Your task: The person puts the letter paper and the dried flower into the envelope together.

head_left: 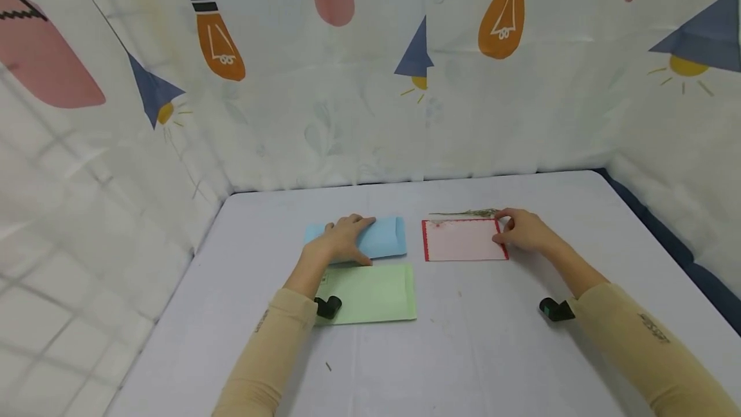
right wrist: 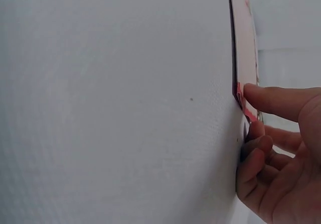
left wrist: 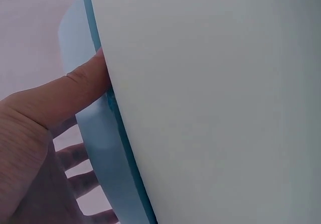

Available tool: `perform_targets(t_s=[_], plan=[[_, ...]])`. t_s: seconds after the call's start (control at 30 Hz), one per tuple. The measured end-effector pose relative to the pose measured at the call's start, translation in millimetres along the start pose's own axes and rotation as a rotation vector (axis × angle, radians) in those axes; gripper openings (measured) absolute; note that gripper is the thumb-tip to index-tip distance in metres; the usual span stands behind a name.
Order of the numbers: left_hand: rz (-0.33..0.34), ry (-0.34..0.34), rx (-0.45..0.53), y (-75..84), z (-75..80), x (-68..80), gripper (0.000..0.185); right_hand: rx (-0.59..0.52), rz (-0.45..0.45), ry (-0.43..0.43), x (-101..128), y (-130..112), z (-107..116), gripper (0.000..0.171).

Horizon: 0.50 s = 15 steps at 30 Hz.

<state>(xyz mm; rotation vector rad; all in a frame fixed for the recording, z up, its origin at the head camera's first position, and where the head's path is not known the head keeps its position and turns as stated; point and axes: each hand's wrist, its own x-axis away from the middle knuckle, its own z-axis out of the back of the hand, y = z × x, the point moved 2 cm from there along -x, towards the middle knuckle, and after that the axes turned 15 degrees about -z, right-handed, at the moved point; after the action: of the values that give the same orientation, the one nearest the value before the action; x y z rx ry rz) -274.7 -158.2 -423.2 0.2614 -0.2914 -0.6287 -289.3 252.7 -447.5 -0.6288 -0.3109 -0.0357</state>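
My left hand (head_left: 343,240) spans the blue envelope (head_left: 384,237), thumb at its near edge and fingers at its far side. In the left wrist view the thumb (left wrist: 75,91) presses that edge, and the fingertips are hidden behind the blue paper. A light green envelope (head_left: 370,295) lies nearer, below this hand. To the right, my right hand (head_left: 523,230) pinches the right edge of a pink card (head_left: 463,241) with a red border. The right wrist view shows the thumb on the card's corner (right wrist: 241,91). A thin dried sprig (head_left: 469,213) lies just behind the card.
All of it lies on a white-covered table (head_left: 463,352). A small dark scrap (head_left: 328,366) is near the front. Printed cloth walls (head_left: 370,114) stand at the back and sides. A black wrist camera (head_left: 329,307) overlaps the green envelope.
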Motion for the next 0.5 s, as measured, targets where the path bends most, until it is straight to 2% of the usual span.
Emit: perform_targets(t_s=[0.5], plan=[[0.002,-0.001,0.01,-0.2,1.0,-0.4,0.104,-0.035,-0.002,0.0,0.1,-2.3,2.3,0.046]])
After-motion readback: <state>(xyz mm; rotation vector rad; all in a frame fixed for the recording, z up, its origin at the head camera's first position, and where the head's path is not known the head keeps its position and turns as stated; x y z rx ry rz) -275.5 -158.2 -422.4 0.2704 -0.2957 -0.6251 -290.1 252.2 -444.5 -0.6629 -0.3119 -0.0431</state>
